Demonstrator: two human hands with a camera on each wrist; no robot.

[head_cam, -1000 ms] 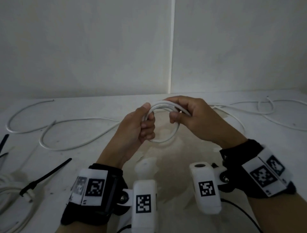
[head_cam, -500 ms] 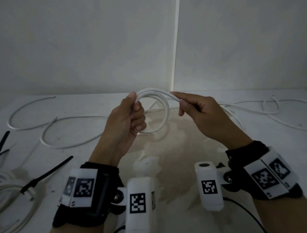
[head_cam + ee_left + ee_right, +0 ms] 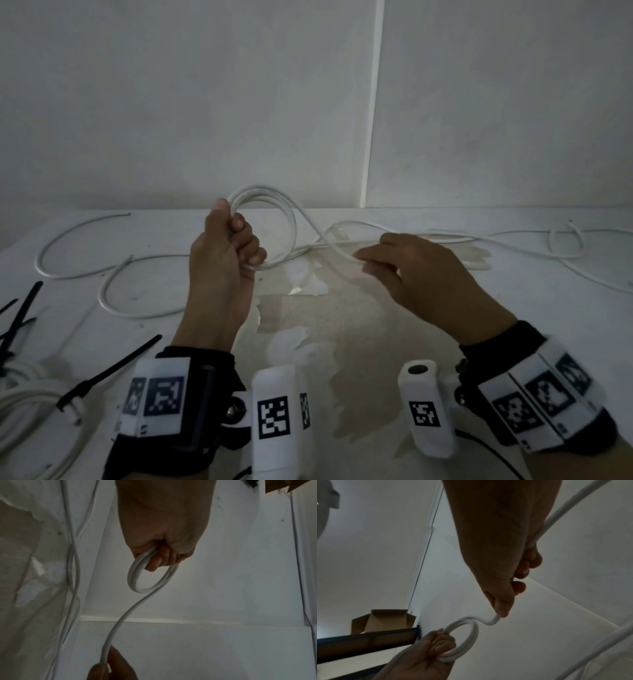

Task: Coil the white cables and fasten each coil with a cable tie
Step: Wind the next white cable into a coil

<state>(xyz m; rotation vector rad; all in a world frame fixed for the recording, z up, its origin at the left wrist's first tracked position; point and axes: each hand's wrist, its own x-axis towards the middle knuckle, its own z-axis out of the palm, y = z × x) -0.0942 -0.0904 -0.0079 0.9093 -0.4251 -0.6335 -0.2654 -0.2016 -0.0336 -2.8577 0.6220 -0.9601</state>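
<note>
White cable (image 3: 274, 219), item one: several turns gathered into a small coil, which I hold upright above the table (image 3: 342, 342) in my left hand (image 3: 224, 260), fingers curled round the bundle. From that grip one strand runs rightward to my right hand (image 3: 414, 274), which pinches it between thumb and fingertips; beyond this second grip the cable trails off right across the table in loose bends. Item two: another white cable (image 3: 113, 270), slack, lying left of the left grip. Item three: black cable ties (image 3: 113, 370), near-left of my wrist, one fastened on a finished white coil (image 3: 30, 407) at the table's left edge.
</note>
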